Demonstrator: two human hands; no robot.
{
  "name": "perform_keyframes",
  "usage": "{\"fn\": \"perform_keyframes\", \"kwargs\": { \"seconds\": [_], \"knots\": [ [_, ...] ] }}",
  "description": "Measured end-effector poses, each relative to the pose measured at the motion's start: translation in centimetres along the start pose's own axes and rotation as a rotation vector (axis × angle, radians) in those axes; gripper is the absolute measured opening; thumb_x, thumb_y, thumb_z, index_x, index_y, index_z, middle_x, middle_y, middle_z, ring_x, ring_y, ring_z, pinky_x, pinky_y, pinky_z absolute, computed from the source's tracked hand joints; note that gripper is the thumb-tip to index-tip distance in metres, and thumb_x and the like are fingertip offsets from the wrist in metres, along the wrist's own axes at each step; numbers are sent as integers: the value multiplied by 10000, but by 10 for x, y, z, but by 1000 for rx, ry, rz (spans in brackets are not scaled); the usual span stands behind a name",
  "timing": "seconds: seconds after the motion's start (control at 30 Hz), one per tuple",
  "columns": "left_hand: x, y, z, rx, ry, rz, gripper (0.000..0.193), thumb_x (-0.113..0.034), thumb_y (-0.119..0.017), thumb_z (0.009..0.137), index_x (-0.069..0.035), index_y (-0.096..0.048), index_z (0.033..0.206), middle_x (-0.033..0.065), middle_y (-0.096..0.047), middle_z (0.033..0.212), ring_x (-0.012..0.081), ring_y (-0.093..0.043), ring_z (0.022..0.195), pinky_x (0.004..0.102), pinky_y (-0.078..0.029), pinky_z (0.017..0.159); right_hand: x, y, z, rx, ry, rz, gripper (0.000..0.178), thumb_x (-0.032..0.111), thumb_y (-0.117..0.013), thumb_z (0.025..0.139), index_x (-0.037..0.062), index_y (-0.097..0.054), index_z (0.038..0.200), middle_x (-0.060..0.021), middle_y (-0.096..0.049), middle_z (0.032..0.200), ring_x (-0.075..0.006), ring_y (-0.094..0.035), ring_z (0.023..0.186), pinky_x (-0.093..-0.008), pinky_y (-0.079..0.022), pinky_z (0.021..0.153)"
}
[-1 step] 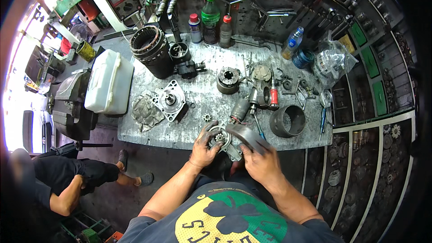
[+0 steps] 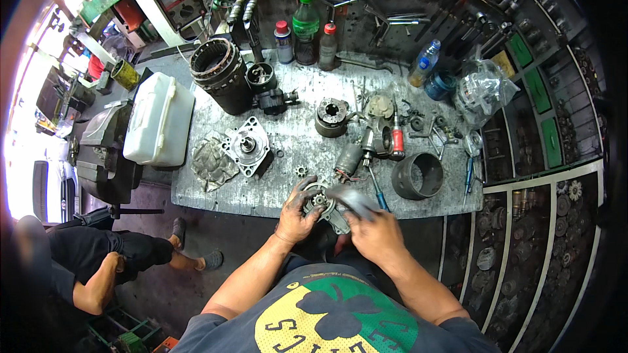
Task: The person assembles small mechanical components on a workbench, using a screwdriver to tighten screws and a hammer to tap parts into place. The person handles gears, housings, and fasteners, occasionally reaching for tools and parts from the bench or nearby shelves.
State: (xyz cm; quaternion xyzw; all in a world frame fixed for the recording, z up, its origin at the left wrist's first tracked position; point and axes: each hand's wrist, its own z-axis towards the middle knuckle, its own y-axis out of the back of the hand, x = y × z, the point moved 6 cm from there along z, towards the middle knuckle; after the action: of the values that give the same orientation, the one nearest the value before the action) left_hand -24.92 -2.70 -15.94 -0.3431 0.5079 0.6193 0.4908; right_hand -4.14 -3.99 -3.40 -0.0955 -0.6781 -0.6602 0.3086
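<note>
"Held what in the left hand [image 2: 297,218]?"

"Clasped a metal housing [image 2: 320,201] at the near edge of the bench [image 2: 261,193], turned round face up, slanted lengthwise from upper left to a flange [image 2: 338,223] at lower right."

"And in the right hand [image 2: 377,238]?"

"Gripped a dark curved piece [image 2: 356,201] (too blurred to name), aimed up-left over the housing's right edge."

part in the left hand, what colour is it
Silver-grey; the part in the left hand shows best in the head view.
</note>
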Motion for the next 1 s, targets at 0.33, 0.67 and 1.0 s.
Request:
{"fn": "perform_keyframes", "kwargs": {
  "seconds": [0.33, 0.67, 1.0],
  "knots": [
    [-16, 6, 3, -53, -10, 197, 444, -91, -867, 796, -19, -742, 1216, 222, -660, 1491, 426, -627, 1395, 500, -504, 1179, -25, 57, -36, -278, 37, 5, 290, 238, -779, 986, 72, -724, 1217, -186, -784, 1126, -412, -770, 952, -530, -633, 815],
    [-25, -5, -4, -259, 99, 321, 700, -134, -885, 785, -10, -616, 1420, 199, -670, 1386, 374, -688, 1222, 445, -563, 1058, -275, 98, -107, -309, -601, -171, 550, 133, -690, 953, -36, -635, 1473, -378, -682, 1314, -532, -684, 1184, -564, -565, 1049],
    [-41, -14, -9, -454, 114, 339, 437, -149, -923, 779, -16, -792, 1175, 197, -727, 1386, 398, -708, 1257, 456, -579, 1073, -315, 92, -59, -279, -483, -411, 464, 195, -812, 925, 87, -750, 1371, -239, -666, 1220, -461, -661, 1164, -534, -561, 1006]
  ]
}}
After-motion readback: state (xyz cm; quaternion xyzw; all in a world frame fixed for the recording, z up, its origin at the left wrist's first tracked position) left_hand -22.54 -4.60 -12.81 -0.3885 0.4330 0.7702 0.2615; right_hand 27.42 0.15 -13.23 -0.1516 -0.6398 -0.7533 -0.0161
